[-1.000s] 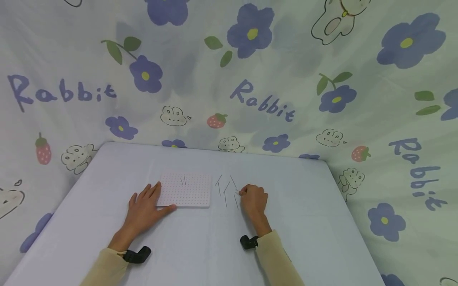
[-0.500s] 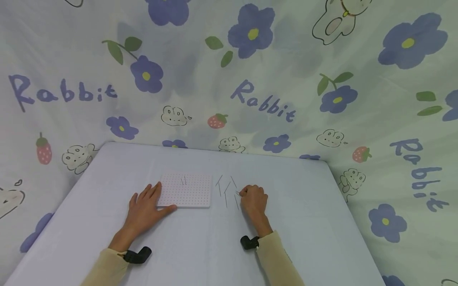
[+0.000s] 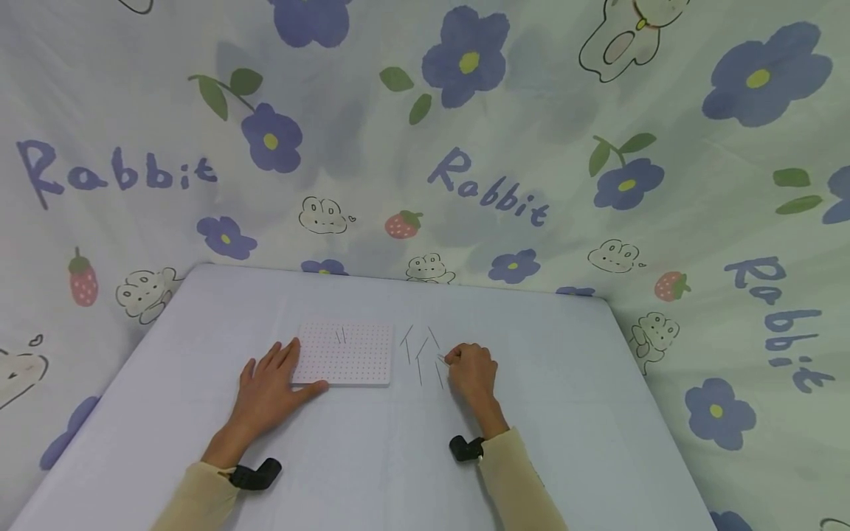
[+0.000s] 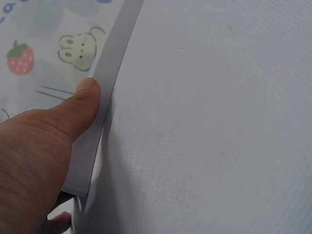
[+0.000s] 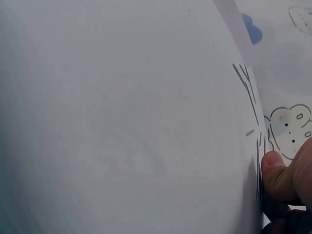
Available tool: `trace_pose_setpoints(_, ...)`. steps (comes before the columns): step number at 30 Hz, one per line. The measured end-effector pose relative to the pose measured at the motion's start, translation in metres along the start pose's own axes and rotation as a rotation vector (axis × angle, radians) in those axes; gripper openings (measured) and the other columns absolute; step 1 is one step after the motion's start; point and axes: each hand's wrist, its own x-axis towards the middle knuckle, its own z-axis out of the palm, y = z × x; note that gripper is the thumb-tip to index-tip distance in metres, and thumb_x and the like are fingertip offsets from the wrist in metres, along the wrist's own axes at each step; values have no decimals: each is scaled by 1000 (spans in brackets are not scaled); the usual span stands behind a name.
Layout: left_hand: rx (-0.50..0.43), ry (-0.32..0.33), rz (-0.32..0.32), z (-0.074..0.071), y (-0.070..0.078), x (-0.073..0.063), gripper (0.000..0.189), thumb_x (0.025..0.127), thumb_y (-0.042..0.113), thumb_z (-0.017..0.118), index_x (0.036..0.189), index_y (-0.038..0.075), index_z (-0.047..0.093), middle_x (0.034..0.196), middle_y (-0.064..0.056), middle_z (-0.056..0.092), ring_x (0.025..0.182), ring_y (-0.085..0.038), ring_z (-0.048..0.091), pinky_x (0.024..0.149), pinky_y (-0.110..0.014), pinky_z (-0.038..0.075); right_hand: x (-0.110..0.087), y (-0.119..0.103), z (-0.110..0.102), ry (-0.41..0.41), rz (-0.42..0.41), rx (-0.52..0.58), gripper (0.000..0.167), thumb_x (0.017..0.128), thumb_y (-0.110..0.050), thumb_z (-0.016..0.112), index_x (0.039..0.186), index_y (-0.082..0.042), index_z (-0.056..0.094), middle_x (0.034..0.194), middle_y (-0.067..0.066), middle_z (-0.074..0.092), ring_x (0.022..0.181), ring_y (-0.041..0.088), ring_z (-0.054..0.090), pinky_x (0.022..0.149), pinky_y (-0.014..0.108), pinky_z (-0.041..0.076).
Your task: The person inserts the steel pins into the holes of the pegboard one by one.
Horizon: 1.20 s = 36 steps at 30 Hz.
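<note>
Step in hand, by my reading: taking up one pin [image 3: 441, 359] between fingertips. Right hand [image 3: 473, 371]: fingers curled, thumb brought in to the fingertips, which meet the end of that pin; appears pinched, though the exact contact is too small to confirm. Loose pins [image 3: 419, 371] lie flat on the table [image 3: 564, 383], between the right hand and the dotted board [image 3: 365, 361]. Left hand [image 3: 272, 383]: fingers spread, not closed round anything, touching the board's left side, thumb at its near edge. Two board pins [image 3: 344, 335] seem to stand up out of its far part.

Technique notes: pinch near one end, pads low to the table; lift that end first so the pin does not roll; keep clear of the neighbouring pin; left hand steady, pressing lightly so the board does not shift
</note>
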Motion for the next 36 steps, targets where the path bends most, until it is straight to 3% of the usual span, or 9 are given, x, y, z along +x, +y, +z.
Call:
trace_pose_setpoints(7,1,7,7,-1,1,0,112,83,73,64,154,-6,29,155,-32,34,145,-50,25,110,-75,12,0,-2,-5,-31,14,24,19,88,-4,64,82,-12,80,84,1,76,77,23,68,64,42,52)
trace_pose_setpoints(16,10,9,8,0,-2,-2,112,84,74,62,154,-6,30,156,-30,34,145,-50,25,110,-74,11,-1,-15,-1,-73,44,35,16,92,-15,66,84,-16,79,88,-1,75,92,28,65,85,58,47)
trace_pose_setpoints(29,5,2,4,-2,0,-1,111,84,73,63,155,-5,30,157,-29,34,146,-49,24,111,-74,11,8,-70,8,-100,-65,100,15,97,-19,67,87,-14,77,86,-3,71,81,17,60,91,59,47)
trace_pose_setpoints(36,10,5,-2,-2,-1,-2,112,84,74,62,155,-5,30,158,-28,33,147,-48,24,112,-74,11,10,-101,17,-149,-101,164,17,100,-23,62,91,-13,73,82,-5,66,74,13,54,85,48,47)
